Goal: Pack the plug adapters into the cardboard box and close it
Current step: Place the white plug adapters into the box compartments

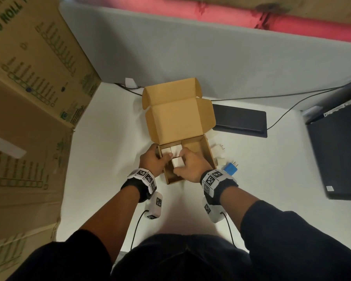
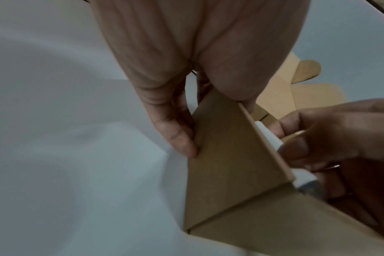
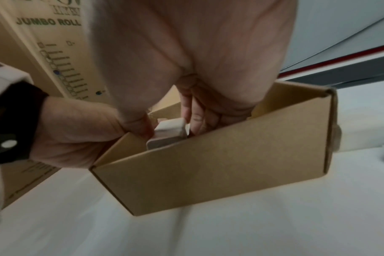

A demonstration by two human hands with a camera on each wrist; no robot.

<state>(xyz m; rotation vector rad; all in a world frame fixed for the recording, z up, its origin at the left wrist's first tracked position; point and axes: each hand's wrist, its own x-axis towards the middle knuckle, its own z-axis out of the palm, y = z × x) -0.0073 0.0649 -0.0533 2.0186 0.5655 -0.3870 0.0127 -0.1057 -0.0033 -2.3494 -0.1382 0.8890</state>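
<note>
Three white adapters show inside the cardboard box (image 1: 206, 147): two sit side by side against the far-left wall (image 1: 171, 150), and your right hand (image 1: 190, 166) pinches a third white adapter (image 1: 178, 162) between thumb and fingers, just in front of that pair. Your left hand (image 1: 152, 161) grips the box's left wall, fingers outside and thumb over the rim, steadying it on the white table (image 1: 101, 159).

You are in the packing step, with closing not yet begun; the lid (image 1: 176, 116) stands open at the far side. The next move, as I judge it, calls for seating the held adapter flat beside the others so that rows stay tight, then letting go and reaching right for another.

More loose adapters wait just outside the right wall: a blue adapter (image 1: 230, 169) near your right wrist and white ones (image 1: 218, 152) beyond it, prongs pointing away. How many white ones lie there I cannot tell, since the box wall hides part of them.

A dark flat device (image 1: 239, 120) lies behind the box to the right, with a black cable (image 1: 282, 116) trailing past it. A large printed carton (image 1: 28, 78) stands at your left, well apart. Nothing blocks the lid's swing, though the right half of the box must fill before you fold it down.
</note>
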